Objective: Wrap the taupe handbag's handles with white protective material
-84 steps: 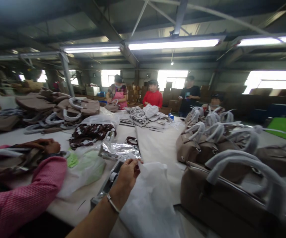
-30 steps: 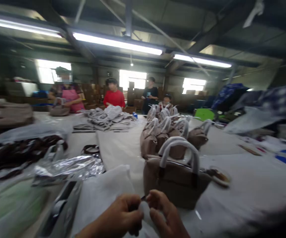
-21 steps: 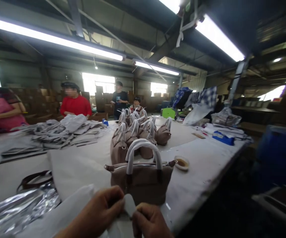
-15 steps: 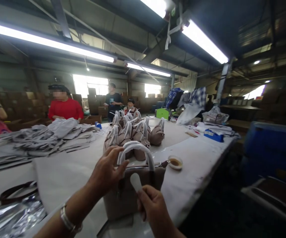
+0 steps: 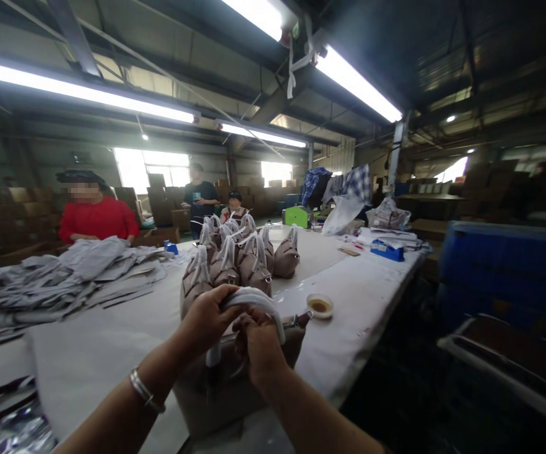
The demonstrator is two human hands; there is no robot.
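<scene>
A taupe handbag (image 5: 235, 400) stands at the near side of the white-covered table. Its handles (image 5: 256, 299) are wrapped in white. My left hand (image 5: 210, 315) is closed round the left part of the handles, thumb below and fingers on top. Just under the handle arch is my right hand (image 5: 260, 340), its fingers pinched together; what they hold is hidden. A small round dish of brown liquid (image 5: 320, 306) sits to the right of the bag. Behind it stand several similar bags (image 5: 255, 268) with wrapped handles.
Grey-white cut pieces (image 5: 88, 265) are heaped on the left of the table (image 5: 98, 347). A blue dispenser (image 5: 387, 250), papers and a green box (image 5: 296, 217) lie toward the back right. Several people stand or sit beyond the table. Blue containers (image 5: 504, 265) are at the right.
My left hand has closed on the handles. My right hand has moved up under them, and the pale spatula it held is out of sight. The view has shifted right.
</scene>
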